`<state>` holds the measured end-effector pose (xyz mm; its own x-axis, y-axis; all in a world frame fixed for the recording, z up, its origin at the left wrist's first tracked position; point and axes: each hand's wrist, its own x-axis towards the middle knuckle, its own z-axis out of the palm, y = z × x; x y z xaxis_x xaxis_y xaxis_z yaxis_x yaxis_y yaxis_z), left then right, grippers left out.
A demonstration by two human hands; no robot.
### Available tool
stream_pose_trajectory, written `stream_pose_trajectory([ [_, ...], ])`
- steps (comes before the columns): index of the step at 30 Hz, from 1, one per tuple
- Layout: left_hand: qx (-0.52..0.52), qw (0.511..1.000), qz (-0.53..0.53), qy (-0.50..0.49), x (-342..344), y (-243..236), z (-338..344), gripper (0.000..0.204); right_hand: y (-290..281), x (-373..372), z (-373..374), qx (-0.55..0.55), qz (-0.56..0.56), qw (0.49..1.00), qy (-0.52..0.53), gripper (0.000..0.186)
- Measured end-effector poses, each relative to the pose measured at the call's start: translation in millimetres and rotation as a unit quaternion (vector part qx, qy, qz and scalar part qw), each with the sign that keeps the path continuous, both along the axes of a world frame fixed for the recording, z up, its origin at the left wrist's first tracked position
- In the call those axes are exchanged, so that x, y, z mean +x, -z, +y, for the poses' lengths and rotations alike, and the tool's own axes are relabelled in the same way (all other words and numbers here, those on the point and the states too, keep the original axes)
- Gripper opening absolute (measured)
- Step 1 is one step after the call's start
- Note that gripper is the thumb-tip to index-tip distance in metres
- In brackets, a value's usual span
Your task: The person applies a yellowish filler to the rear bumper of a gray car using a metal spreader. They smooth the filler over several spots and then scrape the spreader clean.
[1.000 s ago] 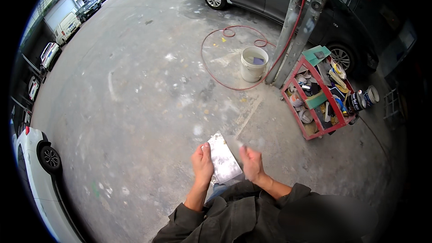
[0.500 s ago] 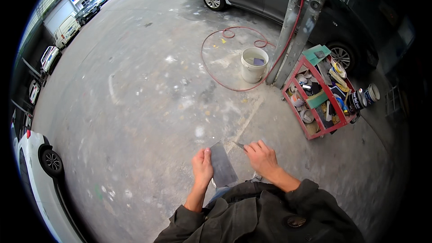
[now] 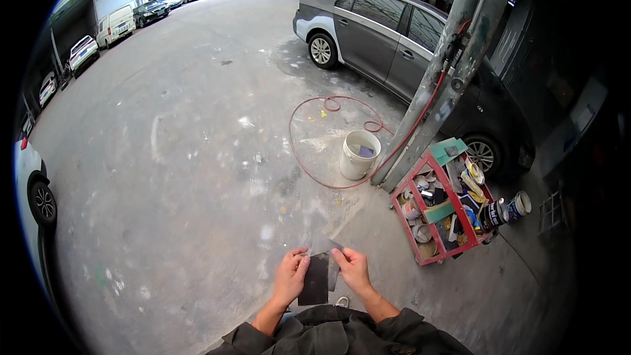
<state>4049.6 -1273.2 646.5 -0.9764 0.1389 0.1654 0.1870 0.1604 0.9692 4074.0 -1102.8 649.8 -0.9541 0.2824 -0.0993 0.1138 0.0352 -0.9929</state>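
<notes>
My left hand point(image 3: 289, 279) is closed on the upper left corner of a dark rectangular sheet of sandpaper point(image 3: 314, 284), which hangs down in front of me. My right hand point(image 3: 353, 269) is level with it, its thumb and fingers pinching a thinner grey sandpaper piece point(image 3: 333, 280). That piece lies beside and partly behind the dark sheet's right edge. Above the sheets, between the hands, a pale grey patch is blurred; I cannot tell which piece it belongs to.
A red cart point(image 3: 428, 260) crowded with tins, pads and tools stands to the right. Near the metal post point(image 3: 434, 85), a red hose point(image 3: 294, 138) loops around a white bucket point(image 3: 355, 165). Beyond is a grey car point(image 3: 374, 29); a white car point(image 3: 27, 177) is at the left.
Both hands have come closer together, the right moving left beside the sheet. The left hand's sheet, grey-faced before, now shows a dark face. My view has tilted up, showing more of the grey car.
</notes>
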Motion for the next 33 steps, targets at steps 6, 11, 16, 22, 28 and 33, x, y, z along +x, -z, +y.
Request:
stream_pose_trajectory([
  [6,0.035,0.989,-0.143,-0.031,1.7,4.0,-25.9,0.032,-7.7,-5.2,-38.1,0.015,-0.019,0.998,-0.053,0.042],
  [11,-0.024,0.991,-0.116,-0.063,-7.3,-13.7,-48.5,0.039,-11.0,10.5,-74.9,0.279,0.018,0.935,-0.218,0.102],
  [16,0.141,0.948,-0.260,0.118,-10.0,-0.8,-79.9,0.046,-19.0,11.1,-108.4,0.248,-0.040,0.944,-0.212,0.101],
  [22,0.404,0.801,-0.348,0.271,-2.2,-39.8,-108.6,0.074,-2.3,22.3,-120.5,-0.065,-0.017,0.991,-0.120,0.074],
  [28,0.633,0.617,-0.379,0.275,-10.8,-56.9,-122.3,0.072,-10.1,39.9,-103.1,-0.432,-0.051,0.895,-0.099,0.059],
  [33,0.484,0.787,-0.341,0.174,-13.9,-31.8,-127.7,0.042,-42.2,30.9,-108.4,-0.533,-0.048,0.833,-0.144,0.072],
])
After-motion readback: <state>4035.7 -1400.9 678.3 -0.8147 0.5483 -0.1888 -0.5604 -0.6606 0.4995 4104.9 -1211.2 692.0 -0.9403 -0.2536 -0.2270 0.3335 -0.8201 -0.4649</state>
